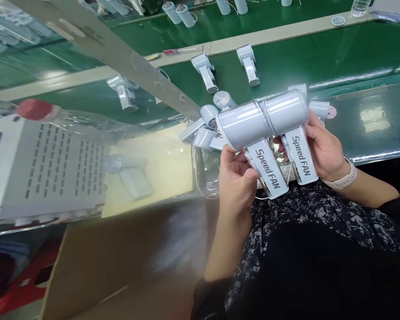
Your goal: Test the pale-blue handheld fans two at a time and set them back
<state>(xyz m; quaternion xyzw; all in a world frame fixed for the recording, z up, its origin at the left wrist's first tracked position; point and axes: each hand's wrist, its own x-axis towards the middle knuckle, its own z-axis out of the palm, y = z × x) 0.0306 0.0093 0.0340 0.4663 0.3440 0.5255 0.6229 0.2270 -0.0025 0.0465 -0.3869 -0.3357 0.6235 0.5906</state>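
Two light-blue handheld fans marked "Speed FAN" are held up in front of me, their round barrels meeting end to end. My left hand (238,178) grips the left handheld fan (245,124) near the base of its barrel, thumb beside the handle. Closed around the right handheld fan (286,111) is my right hand (325,144), at the barrel's outer end and handle; some of its fingers are hidden behind. A thin white cable (202,189) hangs near my left hand. Behind the held pair, several more fans (208,115) lie in a cluster, partly covered.
A green conveyor belt (303,53) carries spaced fans, including one upright fan (248,64). To the left are a slotted metal box (60,164), a plastic bottle with a red cap (36,109) and a yellow sheet (166,155). A slanted metal post (126,58) crosses above; a cardboard box (120,266) stands below.
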